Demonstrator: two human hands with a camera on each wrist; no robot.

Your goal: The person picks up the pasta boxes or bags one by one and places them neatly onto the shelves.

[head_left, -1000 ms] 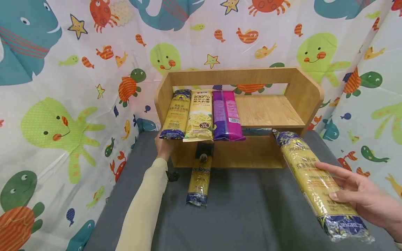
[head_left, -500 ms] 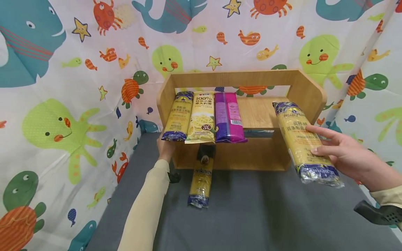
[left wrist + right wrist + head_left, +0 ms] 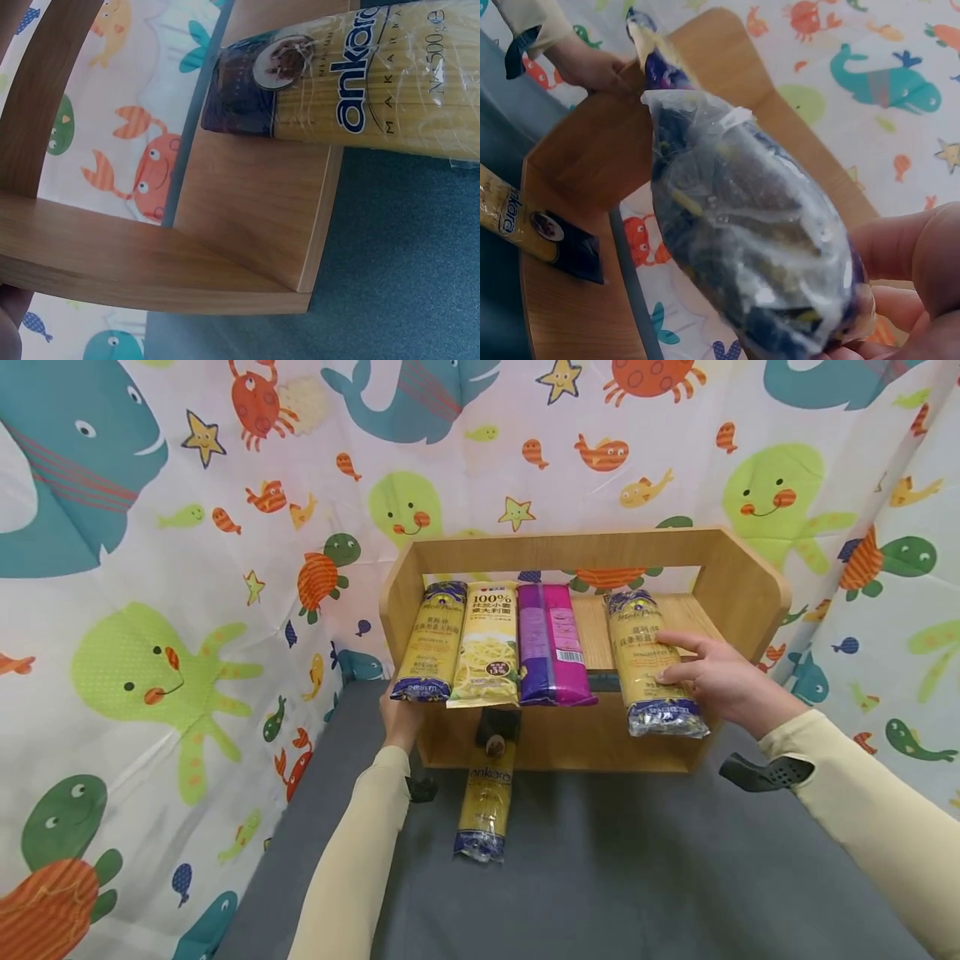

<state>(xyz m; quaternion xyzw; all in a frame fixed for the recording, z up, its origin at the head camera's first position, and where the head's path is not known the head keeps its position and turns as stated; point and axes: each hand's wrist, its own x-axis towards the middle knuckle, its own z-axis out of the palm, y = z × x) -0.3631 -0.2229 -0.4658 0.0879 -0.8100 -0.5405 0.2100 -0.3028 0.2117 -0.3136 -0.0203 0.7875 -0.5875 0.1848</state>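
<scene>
My right hand [image 3: 723,685] grips a yellow and blue spaghetti pack [image 3: 641,647] by its right side. The pack is over the right part of the wooden shelf's upper board, its near end jutting past the front edge; whether it touches the board I cannot tell. In the right wrist view, the pack's crinkled clear end [image 3: 742,225] faces the camera, with thumb and fingers around it. My left hand [image 3: 401,718] holds the left side panel of the wooden shelf [image 3: 750,597]; in the left wrist view only bits of that hand show beside the panel [image 3: 150,277].
On the upper board lie another spaghetti pack [image 3: 431,639], a pale yellow noodle pack [image 3: 486,647] and a purple-pink pack [image 3: 553,647]. An Ankara pasta pack [image 3: 486,802] sticks out of the lower level onto the grey table [image 3: 600,877]. Patterned cloth [image 3: 300,443] surrounds everything.
My right hand has carried the spaghetti pack left and upward, from right of the shelf to over its upper board. The left hand stays on the side panel.
</scene>
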